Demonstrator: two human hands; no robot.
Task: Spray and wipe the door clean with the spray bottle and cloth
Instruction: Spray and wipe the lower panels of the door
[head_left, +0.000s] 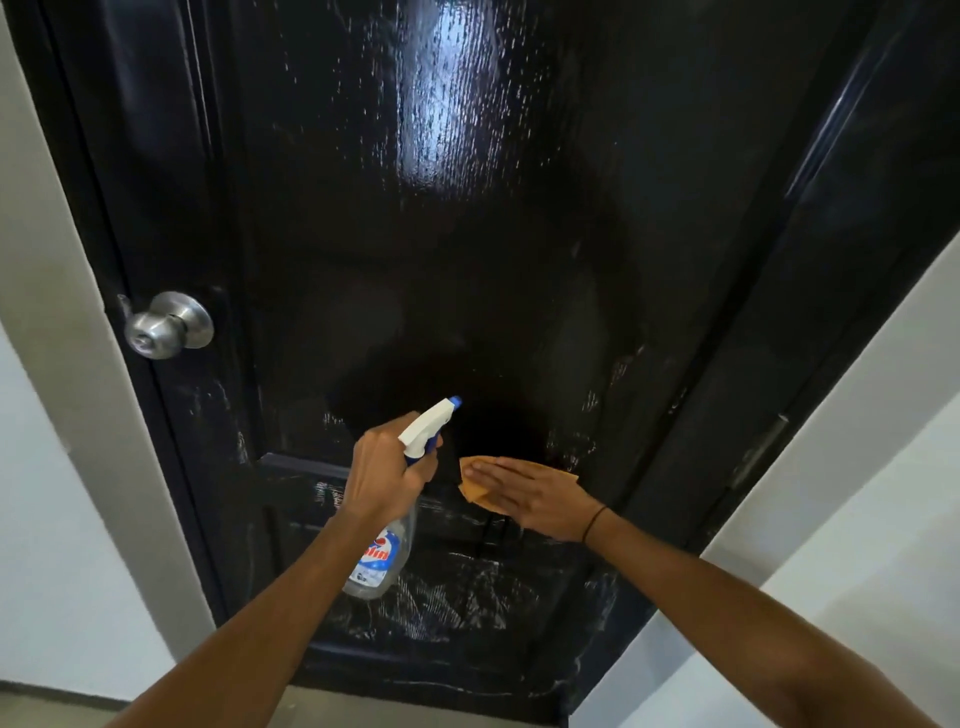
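Observation:
A glossy black door (467, 234) fills the view, with wet streaks and droplets on its upper and lower panels. My left hand (387, 470) grips the neck of a clear spray bottle (382, 561) with a white and blue trigger head, its nozzle pointing at the door. Just to the right, my right hand (535, 493) lies flat with straight fingers, pressing an orange cloth (475, 491) against the door's lower middle. Most of the cloth is hidden under the hand.
A silver round door knob (169, 325) sticks out at the door's left edge. White walls (831, 519) flank the black door frame on both sides. A strip of grey floor (337, 712) shows below the door.

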